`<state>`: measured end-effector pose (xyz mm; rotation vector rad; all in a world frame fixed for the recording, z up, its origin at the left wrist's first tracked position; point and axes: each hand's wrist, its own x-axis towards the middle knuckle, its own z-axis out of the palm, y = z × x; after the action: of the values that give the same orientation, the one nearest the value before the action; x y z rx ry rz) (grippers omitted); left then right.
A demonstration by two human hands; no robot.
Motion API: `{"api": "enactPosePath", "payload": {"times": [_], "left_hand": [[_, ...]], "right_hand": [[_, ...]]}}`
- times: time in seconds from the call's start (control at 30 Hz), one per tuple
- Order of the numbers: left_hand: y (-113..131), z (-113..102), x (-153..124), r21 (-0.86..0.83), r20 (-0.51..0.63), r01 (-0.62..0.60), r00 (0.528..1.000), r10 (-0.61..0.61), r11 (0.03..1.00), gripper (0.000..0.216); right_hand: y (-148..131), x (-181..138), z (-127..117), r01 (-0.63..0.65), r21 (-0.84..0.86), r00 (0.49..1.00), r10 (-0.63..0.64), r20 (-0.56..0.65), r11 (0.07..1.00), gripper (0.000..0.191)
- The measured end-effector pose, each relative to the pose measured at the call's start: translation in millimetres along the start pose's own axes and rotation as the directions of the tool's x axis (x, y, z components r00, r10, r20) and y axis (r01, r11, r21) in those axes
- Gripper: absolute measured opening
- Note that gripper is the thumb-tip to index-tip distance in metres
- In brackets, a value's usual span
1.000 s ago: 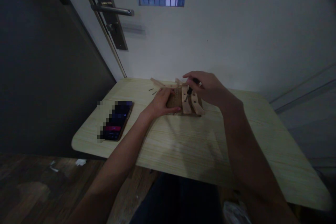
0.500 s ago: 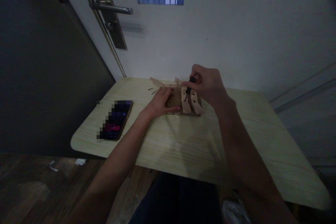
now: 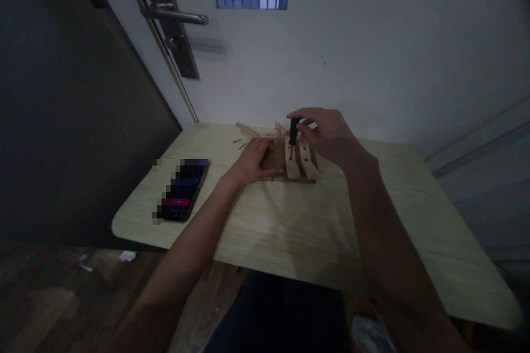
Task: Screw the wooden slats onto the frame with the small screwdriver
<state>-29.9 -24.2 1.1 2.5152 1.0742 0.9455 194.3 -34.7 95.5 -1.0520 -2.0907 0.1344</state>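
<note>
Wooden slatted pale block (image 3: 305, 168) lies under my fingers; left hand (image 3: 253, 162) presses flat, open, on it; right hand (image 3: 327, 135) pinches small black-handled screwdriver (image 3: 293, 131) upright. Best held vertical, steady downward pressure.

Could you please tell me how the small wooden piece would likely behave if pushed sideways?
The wooden piece is probably stiff: flat board with slats. It looks light, so it would likely slide on the smooth table; the left hand presses it down.
</note>
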Motion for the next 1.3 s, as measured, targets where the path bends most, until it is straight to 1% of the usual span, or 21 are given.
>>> {"api": "enactPosePath", "payload": {"times": [0.07, 0.2, 0.3, 0.4, 0.5, 0.57, 0.63, 0.77, 0.93, 1.13, 1.3], "left_hand": [[-0.8, 0.7, 0.0, 0.002, 0.000, -0.001, 1.000, 0.001, 1.000, 0.057], [-4.1, 2.9, 0.1, 0.016, -0.007, -0.023, 1.000, 0.023, 1.000, 0.060], [-5.6, 3.7, -0.2, 0.024, -0.010, -0.030, 0.999, 0.030, 0.999, 0.059], [-5.4, 3.2, -0.6, 0.025, -0.008, -0.020, 1.000, 0.020, 0.999, 0.059], [-4.3, 2.4, -0.6, 0.007, -0.012, -0.029, 1.000, 0.029, 1.000, 0.058], [-3.6, 1.7, -0.6, -0.002, -0.014, -0.033, 0.999, 0.033, 0.999, 0.059], [-3.2, 1.2, -0.7, 0.000, -0.009, -0.027, 1.000, 0.027, 1.000, 0.061], [-4.7, 1.3, -1.9, 0.023, -0.002, -0.039, 0.999, 0.039, 0.999, 0.070], [-8.2, 2.4, -3.9, 0.063, -0.004, -0.074, 0.997, 0.075, 0.995, 0.073], [-5.8, 0.5, -3.8, 0.086, 0.021, -0.063, 0.998, 0.061, 0.994, 0.070], [-3.6, -0.1, -1.0, 0.070, 0.024, -0.056, 0.998, 0.055, 0.996, 0.067]], "right_hand": [[-0.9, 1.1, -1.7, 0.001, 0.029, 1.000, -0.001, 0.005, 1.000, 0.031], [-3.1, 4.1, -5.2, 0.003, 0.092, 1.000, -0.005, 0.024, 0.996, 0.017], [-3.4, 5.0, -5.1, -0.035, 0.068, 0.999, 0.034, 0.014, 0.997, 0.007], [-2.9, 4.8, -3.1, -0.085, 0.022, 0.996, 0.086, -0.029, 0.996, 0.014], [-2.4, 4.4, -2.5, -0.089, 0.050, 0.995, 0.091, -0.038, 0.995, 0.017], [-2.2, 4.4, -3.6, -0.077, 0.095, 0.997, 0.079, -0.025, 0.993, 0.019], [-1.8, 4.4, -5.1, -0.065, 0.116, 0.998, 0.065, 0.001, 0.991, 0.026], [0.9, 4.0, -6.3, -0.042, 0.116, 0.998, 0.035, 0.057, 0.992, 0.019], [3.1, 3.2, -6.7, -0.076, 0.137, 0.995, 0.066, 0.074, 0.988, 0.033], [0.9, 4.2, -9.5, -0.064, 0.186, 0.994, 0.047, 0.095, 0.980, 0.028], [-1.9, 4.8, -8.0, -0.057, 0.211, 0.996, 0.040, 0.082, 0.976, 0.020]]}}
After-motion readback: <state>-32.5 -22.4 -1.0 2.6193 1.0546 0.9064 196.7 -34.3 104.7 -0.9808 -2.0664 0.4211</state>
